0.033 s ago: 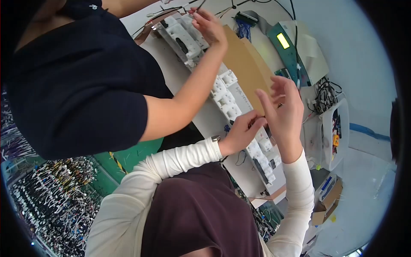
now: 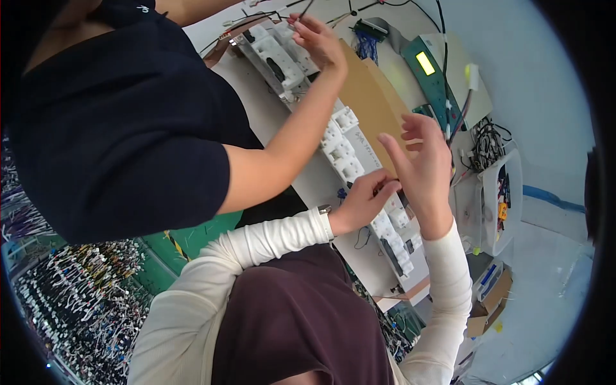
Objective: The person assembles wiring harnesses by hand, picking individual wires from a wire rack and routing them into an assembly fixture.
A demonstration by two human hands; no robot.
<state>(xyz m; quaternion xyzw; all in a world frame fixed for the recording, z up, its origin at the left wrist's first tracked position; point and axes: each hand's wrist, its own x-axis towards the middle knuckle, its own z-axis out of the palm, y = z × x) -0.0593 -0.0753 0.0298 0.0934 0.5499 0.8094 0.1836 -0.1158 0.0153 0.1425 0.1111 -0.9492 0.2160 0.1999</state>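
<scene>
My left hand [image 2: 364, 204] is closed in a pinch over the white fixture strip [image 2: 391, 234]. A thin dark bit shows at its fingertips, too small to name. To its right my right hand [image 2: 423, 168] is raised with thumb and curled fingers apart, and I see nothing gripped in it. Beyond that hand, a white connector [image 2: 473, 77] with a yellowish end stands up on dark and reddish wires [image 2: 463, 114], whose lower part passes behind the hand. White blocks [image 2: 340, 151] with recesses line the fixture.
At my left a co-worker's arm [image 2: 282, 151] reaches across, that hand [image 2: 321, 45] at the fixture's far end. Behind lie brown cardboard [image 2: 369, 90] and a green tester [image 2: 427, 74] with a lit display. A clear bin [image 2: 507, 205] and bundled cables [image 2: 491, 144] stand right.
The white connector and its wires have come up into view beyond my right hand. My right hand has shifted slightly left; the co-worker's arm has moved slightly right.
</scene>
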